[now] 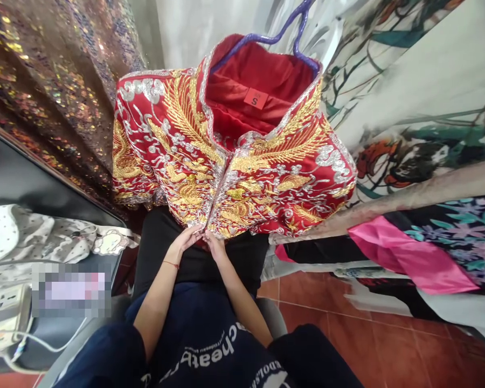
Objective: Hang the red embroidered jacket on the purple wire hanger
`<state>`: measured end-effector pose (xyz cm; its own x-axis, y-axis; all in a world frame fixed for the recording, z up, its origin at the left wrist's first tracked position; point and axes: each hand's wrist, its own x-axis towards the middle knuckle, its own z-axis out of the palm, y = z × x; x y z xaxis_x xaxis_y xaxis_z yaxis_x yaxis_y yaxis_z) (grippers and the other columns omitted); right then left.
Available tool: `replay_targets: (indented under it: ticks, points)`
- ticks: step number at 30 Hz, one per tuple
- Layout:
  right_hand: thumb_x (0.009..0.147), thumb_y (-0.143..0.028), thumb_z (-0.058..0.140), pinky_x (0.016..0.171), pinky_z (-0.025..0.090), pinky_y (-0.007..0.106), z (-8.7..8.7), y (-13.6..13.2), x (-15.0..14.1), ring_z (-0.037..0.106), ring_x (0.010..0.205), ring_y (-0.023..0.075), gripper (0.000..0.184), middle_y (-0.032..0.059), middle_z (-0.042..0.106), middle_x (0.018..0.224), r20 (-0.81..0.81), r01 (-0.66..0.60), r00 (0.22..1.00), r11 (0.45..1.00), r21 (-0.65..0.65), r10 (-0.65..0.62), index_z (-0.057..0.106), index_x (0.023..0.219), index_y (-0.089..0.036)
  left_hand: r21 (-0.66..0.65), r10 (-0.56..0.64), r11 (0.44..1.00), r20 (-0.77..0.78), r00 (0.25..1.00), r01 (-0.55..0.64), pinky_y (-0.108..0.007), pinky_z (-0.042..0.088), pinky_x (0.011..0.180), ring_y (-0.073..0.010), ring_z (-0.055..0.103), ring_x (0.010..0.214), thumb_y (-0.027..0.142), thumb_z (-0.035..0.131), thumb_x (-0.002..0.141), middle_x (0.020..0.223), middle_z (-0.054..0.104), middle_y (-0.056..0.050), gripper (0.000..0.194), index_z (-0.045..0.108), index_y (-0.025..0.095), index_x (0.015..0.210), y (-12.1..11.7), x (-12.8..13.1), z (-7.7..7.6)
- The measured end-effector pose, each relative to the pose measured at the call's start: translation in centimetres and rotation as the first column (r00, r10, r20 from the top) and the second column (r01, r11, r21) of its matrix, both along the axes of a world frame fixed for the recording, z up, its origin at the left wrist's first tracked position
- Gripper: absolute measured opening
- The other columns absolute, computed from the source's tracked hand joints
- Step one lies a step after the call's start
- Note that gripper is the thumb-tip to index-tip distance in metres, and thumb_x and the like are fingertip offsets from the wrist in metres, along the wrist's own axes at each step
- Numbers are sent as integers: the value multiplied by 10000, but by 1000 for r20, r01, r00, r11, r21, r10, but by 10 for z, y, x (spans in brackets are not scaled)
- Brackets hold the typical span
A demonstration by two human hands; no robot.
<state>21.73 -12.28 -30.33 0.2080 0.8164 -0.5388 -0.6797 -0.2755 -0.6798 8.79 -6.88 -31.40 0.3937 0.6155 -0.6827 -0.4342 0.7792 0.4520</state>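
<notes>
A red jacket (178,145) with gold and silver embroidery hangs in front of me from a purple hanger (267,39). Its stand collar is spread, and a red size label (256,99) marked S shows on the lining. At the lower end of the front opening, my left hand (185,238) pinches the jacket's edge. Close beside it my right hand (215,245) has its fingers closed on the other front edge. The fingertips nearly meet. Any small fastener between them is too small to make out.
Sequined cloth (64,81) hangs at the left. Below it a dark table (92,302) bears a dotted cloth (52,234) and a power strip (8,310) with cables. Embroidered garments (448,231) and a painted curtain (440,108) are on the right, above red floor tiles (347,334).
</notes>
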Motion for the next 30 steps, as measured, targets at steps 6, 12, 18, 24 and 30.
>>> replay_targets:
  ticks: [6, 12, 18, 24, 30]
  points:
    - [555, -252, 879, 662, 579, 267, 0, 1, 0, 704, 719, 156, 344, 34, 776, 810, 4, 8, 1000, 1000, -12, -8, 721, 849, -168, 13, -24, 1000, 20, 1000, 24, -404, 590, 884, -205, 657, 1041, 360, 631, 969, 1229, 641, -103, 354, 612, 148, 1251, -3, 3, -1]
    - [602, -201, 824, 705, 575, 257, 5, 1, -1, 703, 739, 139, 279, 19, 776, 836, -34, 15, 999, 999, -34, -16, 708, 855, -183, 16, -23, 1000, 27, 999, 23, -318, 597, 763, -144, 666, 867, 325, 632, 973, 1053, 679, -60, 246, 647, 128, 1120, -6, 3, 4]
    - [648, -176, 772, 729, 577, 263, 17, 1, -3, 692, 737, 133, 262, 2, 762, 831, -43, 47, 998, 998, -44, -49, 688, 896, -197, 50, 23, 998, 24, 999, -24, -227, 546, 730, -102, 651, 660, 133, 817, 787, 757, 726, -65, 108, 717, 91, 788, -9, 10, 22]
    - [700, -217, 734, 853, 589, 290, 47, -11, -10, 705, 1055, 179, 468, 4, 752, 1132, -14, 96, 995, 995, 14, -95, 650, 1156, -278, 162, 154, 974, 28, 988, -156, -281, 562, 881, -174, 722, 864, 163, 917, 641, 963, 784, -97, 353, 769, 99, 955, -33, 17, 50]
    - [736, -245, 718, 882, 609, 337, 67, -16, -17, 686, 1129, 216, 519, 15, 731, 1189, 26, 120, 992, 993, 2, -120, 623, 1242, -306, 265, 218, 943, -32, 976, -202, -274, 551, 741, -176, 707, 796, 267, 934, 626, 886, 774, -66, 414, 755, 113, 966, -49, 16, 68]
